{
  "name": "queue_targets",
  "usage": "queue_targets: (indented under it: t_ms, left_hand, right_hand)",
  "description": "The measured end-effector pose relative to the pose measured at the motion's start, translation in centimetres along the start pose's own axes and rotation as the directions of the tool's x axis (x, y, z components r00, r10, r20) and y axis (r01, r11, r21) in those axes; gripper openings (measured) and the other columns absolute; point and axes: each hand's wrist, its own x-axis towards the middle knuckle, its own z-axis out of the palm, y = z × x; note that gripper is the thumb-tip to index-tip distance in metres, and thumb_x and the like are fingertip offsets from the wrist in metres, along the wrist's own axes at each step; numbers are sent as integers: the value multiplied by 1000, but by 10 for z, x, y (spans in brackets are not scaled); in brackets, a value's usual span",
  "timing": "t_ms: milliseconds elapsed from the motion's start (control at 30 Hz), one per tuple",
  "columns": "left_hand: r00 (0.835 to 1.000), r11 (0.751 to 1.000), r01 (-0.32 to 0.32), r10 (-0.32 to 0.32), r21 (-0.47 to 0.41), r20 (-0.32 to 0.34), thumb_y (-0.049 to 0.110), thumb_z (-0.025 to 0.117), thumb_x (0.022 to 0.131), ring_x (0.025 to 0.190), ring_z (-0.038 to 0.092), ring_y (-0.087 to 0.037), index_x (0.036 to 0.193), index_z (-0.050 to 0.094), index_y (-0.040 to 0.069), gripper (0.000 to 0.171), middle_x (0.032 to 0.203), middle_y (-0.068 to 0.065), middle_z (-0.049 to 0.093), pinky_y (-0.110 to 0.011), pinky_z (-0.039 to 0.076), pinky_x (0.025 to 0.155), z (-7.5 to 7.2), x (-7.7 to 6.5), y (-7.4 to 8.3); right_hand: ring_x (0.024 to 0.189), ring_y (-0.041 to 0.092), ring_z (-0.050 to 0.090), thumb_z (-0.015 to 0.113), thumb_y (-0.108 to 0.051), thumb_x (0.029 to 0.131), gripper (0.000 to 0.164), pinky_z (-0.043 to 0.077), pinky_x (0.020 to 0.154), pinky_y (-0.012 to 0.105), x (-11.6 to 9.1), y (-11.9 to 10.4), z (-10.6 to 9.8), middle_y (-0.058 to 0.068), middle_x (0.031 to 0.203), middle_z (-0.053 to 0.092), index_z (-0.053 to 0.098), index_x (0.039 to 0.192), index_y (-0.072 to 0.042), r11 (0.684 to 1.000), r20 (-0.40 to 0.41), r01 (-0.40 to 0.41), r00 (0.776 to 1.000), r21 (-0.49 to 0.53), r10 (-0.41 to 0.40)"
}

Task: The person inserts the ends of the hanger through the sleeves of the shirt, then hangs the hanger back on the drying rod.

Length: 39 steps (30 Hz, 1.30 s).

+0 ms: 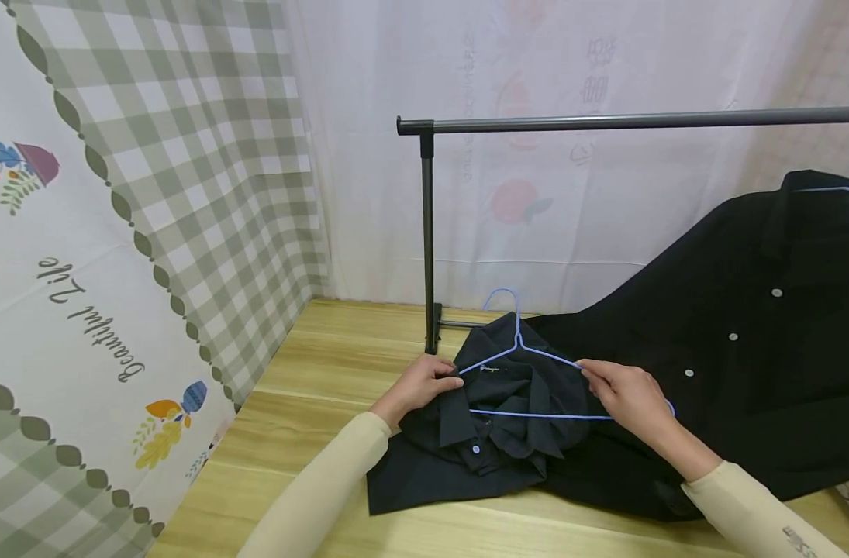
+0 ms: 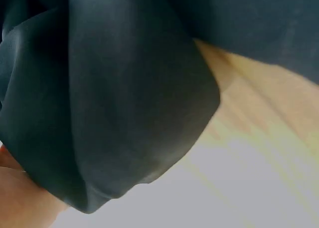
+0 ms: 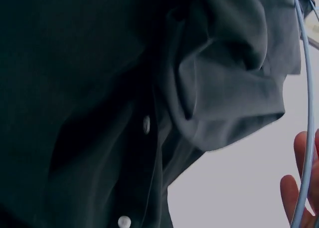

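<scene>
A dark button-up shirt [image 1: 452, 480] lies bunched on the table, its collar area facing up. A blue wire hanger [image 1: 543, 416] is partly inside the shirt's neck opening, its hook pointing away from me. My left hand [image 1: 424, 385] pinches the shirt's edge by the hanger's left arm; that end of the hanger is hidden by cloth. With my right hand [image 1: 626, 395] I hold the hanger's right arm, whose end stays outside the shirt. Dark cloth [image 2: 139, 88] fills much of the left wrist view. In the right wrist view, fingers [image 3: 301, 153] show behind the hanger wire [image 3: 310, 103].
A black garment rack [image 1: 605, 122] stands behind the shirt. Another black shirt [image 1: 801, 310] with white buttons hangs at the right on a blue hanger. The wooden table [image 1: 340, 356] reaches a checked cloth [image 1: 208, 101] at the left and a pale curtain [image 1: 368, 194] behind.
</scene>
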Motion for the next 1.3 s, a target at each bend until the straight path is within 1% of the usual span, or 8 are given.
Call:
queue_targets:
  t_ms: [167, 267, 367, 667, 933, 1033, 1133, 1300]
  left_hand:
    - [999, 997, -31, 34, 65, -42, 25, 68, 96, 99, 60, -20, 85, 77, 12, 20, 102, -4, 72, -39, 41, 89, -4, 5, 5]
    - [999, 1000, -11, 11, 12, -50, 25, 67, 96, 72, 52, -13, 69, 66, 11, 30, 74, 1, 62, -28, 37, 70, -7, 7, 8]
    - [999, 997, 21, -23, -69, -38, 26, 66, 97, 60, 41, -12, 70, 65, 9, 32, 64, 4, 48, -25, 32, 58, -8, 9, 13]
    - [988, 961, 120, -140, -248, -66, 29, 67, 96, 62, 43, -11, 80, 72, 9, 26, 65, 5, 47, -25, 34, 57, -5, 17, 25]
    - [985, 958, 150, -166, -245, -46, 31, 66, 97, 65, 45, -10, 87, 73, 12, 23, 68, 6, 49, -24, 35, 59, -1, 30, 43]
    - [986, 963, 152, -164, -224, -39, 30, 66, 97, 66, 47, -11, 91, 74, 11, 21, 71, 4, 53, -24, 36, 60, 2, 35, 54]
    - [990, 978, 126, -134, -164, -44, 30, 66, 97, 73, 53, -9, 99, 76, 12, 21, 80, 4, 63, -23, 40, 63, 5, 41, 65]
    - [999, 994, 47, -49, -99, -22, 31, 64, 98, 72, 56, -10, 104, 78, 12, 23, 82, 2, 67, -22, 41, 62, 9, 49, 85]
  right_hand:
    - [58, 2, 47, 70, 5, 87, 22, 38, 48, 24, 9, -5, 10, -6, 72, 64, 75, 106, -3, 998, -21, 5, 1000, 58, -3]
    - [59, 2, 48, 67, 6, 89, 19, 38, 48, 23, 16, -8, 17, -8, 71, 61, 74, 105, -3, 995, 31, -23, 999, 98, 20]
    - [61, 3, 51, 65, 3, 92, 17, 39, 50, 24, 23, -13, 25, -8, 73, 62, 73, 106, -3, 994, 91, -32, 996, 106, 22]
    - [67, 10, 60, 64, 2, 94, 15, 44, 55, 26, 38, -23, 37, -3, 76, 66, 73, 105, 0, 984, 150, -85, 987, 155, 61]
    - [72, 11, 63, 61, -2, 97, 19, 50, 63, 29, 40, -21, 29, -1, 81, 70, 72, 113, 2, 965, 293, -150, 953, 216, 82]
    - [74, 14, 62, 62, 2, 95, 19, 50, 65, 33, 39, -17, 27, 3, 87, 70, 73, 111, 2, 967, 271, -127, 960, 223, 63]
    - [97, 26, 63, 61, -1, 97, 27, 50, 85, 43, 40, -19, 30, 16, 114, 68, 68, 122, 3, 973, 249, -89, 968, 213, 34]
    - [133, 41, 45, 65, -34, 97, 63, 16, 112, 65, 53, -36, 40, 23, 144, 49, 48, 143, 5, 982, 318, -96, 947, 163, 40]
